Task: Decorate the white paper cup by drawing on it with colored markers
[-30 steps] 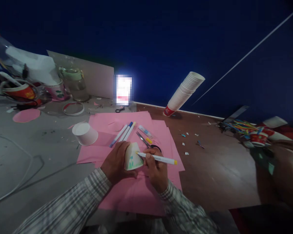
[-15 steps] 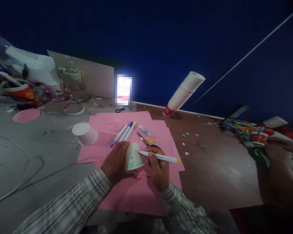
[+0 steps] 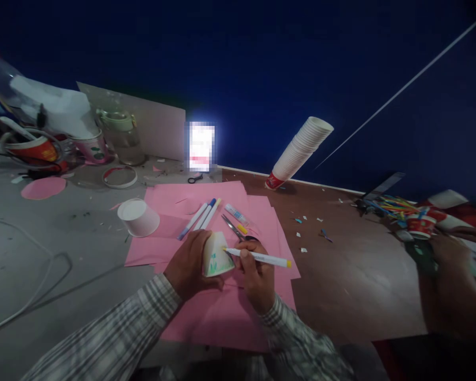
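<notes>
My left hand [image 3: 190,264] is wrapped round a white paper cup [image 3: 217,262], which is upside down and slightly tilted, with green plant shapes drawn near its rim. A yellow marker [image 3: 267,259] is pinched in my right hand [image 3: 257,275], its tip at the cup's upper side. Pink paper sheets [image 3: 222,323] lie beneath both hands. Just beyond them are several capped markers [image 3: 198,218], scissors [image 3: 232,226] partly hidden by my right hand, a yellow cap [image 3: 242,229] and a clear tube with a blue label [image 3: 236,213].
Another white cup [image 3: 138,218] stands upside down at the left. A tall stack of paper cups [image 3: 299,153] rises by the dark blue wall. Paper scraps dot the brown tabletop [image 3: 341,286]. At the right, a co-worker's hands [image 3: 448,254] are near a red cup [image 3: 420,225].
The yellow marker's rear end has dipped slightly while its tip stays at the cup. At the right, the co-worker's hands have shifted a little.
</notes>
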The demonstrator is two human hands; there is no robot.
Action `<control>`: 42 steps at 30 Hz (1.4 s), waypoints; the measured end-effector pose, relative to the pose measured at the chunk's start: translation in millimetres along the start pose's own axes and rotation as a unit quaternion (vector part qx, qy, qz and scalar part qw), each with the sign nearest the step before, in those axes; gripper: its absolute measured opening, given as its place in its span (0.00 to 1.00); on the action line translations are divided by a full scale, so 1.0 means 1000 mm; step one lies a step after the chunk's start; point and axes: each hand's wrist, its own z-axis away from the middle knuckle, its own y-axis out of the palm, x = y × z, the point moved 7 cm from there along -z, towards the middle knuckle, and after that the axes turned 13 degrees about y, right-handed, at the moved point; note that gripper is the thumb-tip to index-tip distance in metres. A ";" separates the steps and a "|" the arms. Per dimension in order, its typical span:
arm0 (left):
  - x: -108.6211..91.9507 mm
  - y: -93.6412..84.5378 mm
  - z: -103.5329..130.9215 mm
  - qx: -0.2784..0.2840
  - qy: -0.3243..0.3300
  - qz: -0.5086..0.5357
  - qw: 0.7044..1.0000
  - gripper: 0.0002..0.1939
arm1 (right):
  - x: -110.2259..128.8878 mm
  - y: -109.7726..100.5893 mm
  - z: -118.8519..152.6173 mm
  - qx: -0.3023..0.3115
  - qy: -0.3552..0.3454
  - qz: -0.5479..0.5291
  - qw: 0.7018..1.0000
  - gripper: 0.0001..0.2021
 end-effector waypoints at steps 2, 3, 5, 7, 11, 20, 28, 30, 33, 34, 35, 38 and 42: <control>0.000 -0.002 -0.001 -0.006 -0.004 0.001 1.000 0.64 | 0.001 0.000 0.002 0.002 -0.008 0.009 1.000 0.17; -0.001 -0.004 -0.001 -0.016 -0.001 0.001 1.000 0.64 | 0.002 0.000 0.002 0.004 -0.010 0.013 1.000 0.17; -0.003 -0.005 -0.002 -0.028 0.011 0.001 1.000 0.64 | 0.002 0.000 0.003 0.007 -0.010 0.015 1.000 0.16; -0.003 -0.003 -0.002 -0.023 0.014 0.003 1.000 0.64 | 0.002 0.001 0.003 0.009 -0.009 0.018 1.000 0.15; 0.000 -0.002 -0.002 -0.018 -0.002 0.008 1.000 0.62 | 0.003 0.000 0.003 0.005 -0.018 0.031 0.999 0.16; -0.005 -0.007 -0.004 -0.021 0.035 -0.007 0.999 0.60 | 0.006 0.003 0.006 0.016 -0.055 0.071 0.996 0.12; -0.006 -0.007 -0.004 -0.023 0.035 -0.005 0.999 0.61 | 0.015 0.005 0.006 0.027 -0.081 0.095 0.992 0.08; -0.006 -0.007 -0.005 -0.028 0.034 0.001 0.999 0.61 | 0.015 0.006 0.006 0.027 -0.082 0.103 0.991 0.08; -0.005 -0.007 -0.005 -0.033 0.035 0.003 0.999 0.61 | 0.015 0.005 0.006 0.026 -0.086 0.108 0.990 0.08; -0.005 -0.007 -0.005 -0.032 0.036 0.004 0.999 0.61 | 0.015 0.004 0.006 0.026 -0.086 0.107 0.990 0.08; -0.005 -0.007 -0.005 -0.028 0.036 0.005 0.999 0.60 | 0.015 0.004 0.006 0.026 -0.085 0.104 0.991 0.08; -0.003 -0.004 -0.005 -0.014 0.029 0.008 0.999 0.59 | 0.014 0.002 0.007 0.031 -0.086 0.101 0.991 0.08; -0.003 -0.005 -0.005 -0.018 0.029 0.008 0.999 0.60 | 0.011 -0.001 0.007 0.018 -0.091 0.086 0.992 0.09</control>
